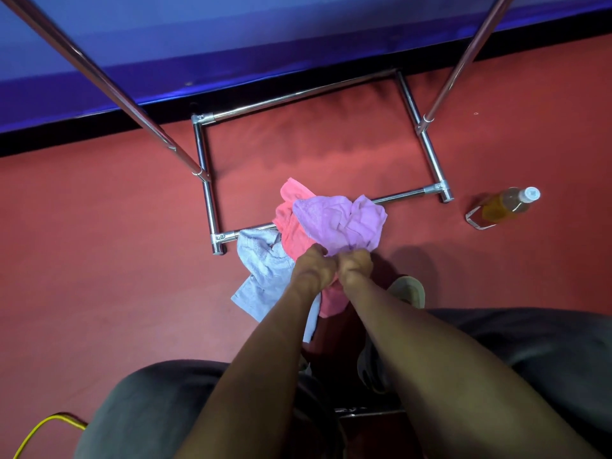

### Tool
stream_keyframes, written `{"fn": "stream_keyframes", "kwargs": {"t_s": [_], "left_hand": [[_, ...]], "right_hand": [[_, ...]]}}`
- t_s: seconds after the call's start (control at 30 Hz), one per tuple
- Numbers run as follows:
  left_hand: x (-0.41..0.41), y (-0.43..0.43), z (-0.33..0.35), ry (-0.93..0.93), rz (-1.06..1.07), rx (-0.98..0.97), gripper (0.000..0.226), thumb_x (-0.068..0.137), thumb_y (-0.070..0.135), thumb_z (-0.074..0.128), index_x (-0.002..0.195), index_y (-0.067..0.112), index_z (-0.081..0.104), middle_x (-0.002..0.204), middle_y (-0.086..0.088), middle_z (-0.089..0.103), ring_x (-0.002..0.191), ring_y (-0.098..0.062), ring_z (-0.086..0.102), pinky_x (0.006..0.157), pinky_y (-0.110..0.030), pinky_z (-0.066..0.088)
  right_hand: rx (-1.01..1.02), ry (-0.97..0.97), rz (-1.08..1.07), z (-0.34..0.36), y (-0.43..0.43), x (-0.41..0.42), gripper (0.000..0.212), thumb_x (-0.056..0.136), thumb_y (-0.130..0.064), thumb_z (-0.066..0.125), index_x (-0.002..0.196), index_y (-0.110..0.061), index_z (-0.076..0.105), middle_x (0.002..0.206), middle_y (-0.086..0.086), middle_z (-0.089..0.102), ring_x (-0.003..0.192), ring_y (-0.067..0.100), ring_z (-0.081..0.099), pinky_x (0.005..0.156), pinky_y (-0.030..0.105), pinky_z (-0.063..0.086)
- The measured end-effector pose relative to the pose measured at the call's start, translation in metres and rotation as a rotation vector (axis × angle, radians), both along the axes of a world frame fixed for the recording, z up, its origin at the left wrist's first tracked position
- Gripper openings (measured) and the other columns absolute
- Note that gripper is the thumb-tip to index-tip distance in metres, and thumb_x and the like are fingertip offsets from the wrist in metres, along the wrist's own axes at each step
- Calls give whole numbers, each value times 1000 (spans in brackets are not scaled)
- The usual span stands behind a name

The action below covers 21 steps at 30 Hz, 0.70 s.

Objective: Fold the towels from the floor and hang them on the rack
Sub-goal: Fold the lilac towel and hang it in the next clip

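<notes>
Together, the left hand and right hand sit knuckle to knuckle, fingers curled and pinching the near edge of a crumpled purple towel, which bunches out beyond them just above the floor. Fingertips are buried in the cloth, so the exact pinch is hard to make out.

A pink towel lies partly under the purple one and behind the wrists. A pale blue towel lies beside it, its near corner hidden by the left forearm. Both rest against the front bar of the chrome rack, whose uprights run out of the top edge.

Underfoot is red carpet, meeting a blue wall. A bottle of amber liquid lies at the right and a yellow cable at the lower left.
</notes>
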<state>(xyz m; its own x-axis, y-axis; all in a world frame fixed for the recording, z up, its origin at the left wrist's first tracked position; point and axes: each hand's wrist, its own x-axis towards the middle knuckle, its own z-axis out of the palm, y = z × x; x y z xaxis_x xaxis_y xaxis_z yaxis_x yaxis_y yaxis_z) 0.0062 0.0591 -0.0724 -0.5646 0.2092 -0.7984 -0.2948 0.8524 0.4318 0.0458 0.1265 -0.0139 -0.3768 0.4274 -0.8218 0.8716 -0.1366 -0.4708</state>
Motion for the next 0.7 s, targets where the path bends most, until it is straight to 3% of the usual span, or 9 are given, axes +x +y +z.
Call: {"fn": "stream_keyframes", "kwargs": {"t_s": [0.17, 0.27, 0.43, 0.57, 0.63, 0.7], "left_hand": [[0, -7, 27, 128, -14, 53, 31, 98, 26, 49, 127, 17, 58, 118, -9, 69, 104, -29, 66, 81, -28, 49], [-2, -11, 60, 209, -42, 118, 27, 95, 22, 52, 120, 18, 61, 109, -7, 72, 102, -30, 66, 78, -28, 46], [-13, -25, 117, 310, -73, 224, 46, 56, 38, 57, 98, 21, 62, 96, -17, 73, 94, -37, 71, 85, -45, 56], [-19, -28, 205, 472, -167, 162, 43, 73, 38, 62, 108, 14, 70, 104, -17, 73, 101, -36, 68, 81, -38, 51], [-15, -28, 252, 540, -158, 189, 20, 85, 37, 69, 91, 17, 70, 94, -12, 72, 93, -30, 68, 73, -33, 47], [-9, -26, 291, 584, -123, 233, 25, 88, 36, 68, 72, 20, 58, 83, -8, 65, 81, -29, 60, 67, -31, 39]], "right_hand": [[28, 83, -7, 19, -2, -5, 30, 101, -5, 51, 125, 5, 64, 137, 23, 59, 129, 35, 54, 109, 41, 42], [28, 149, -44, 47, -2, -14, 31, 100, -6, 48, 124, 7, 63, 134, 25, 59, 127, 37, 55, 108, 43, 44], [103, 350, 31, 124, 1, -18, 32, 100, -1, 44, 128, 4, 60, 135, 24, 58, 127, 38, 54, 109, 47, 43], [179, 521, 96, 173, 15, -25, 34, 89, -14, 53, 116, -8, 72, 126, 18, 67, 120, 36, 62, 103, 49, 50], [224, 592, 113, 189, 33, -36, 36, 79, -23, 55, 107, -13, 76, 117, 12, 72, 113, 32, 66, 100, 48, 52], [271, 661, 138, 247, 33, -29, 30, 85, -17, 57, 105, -11, 77, 116, 12, 73, 113, 30, 66, 101, 45, 52]]}}
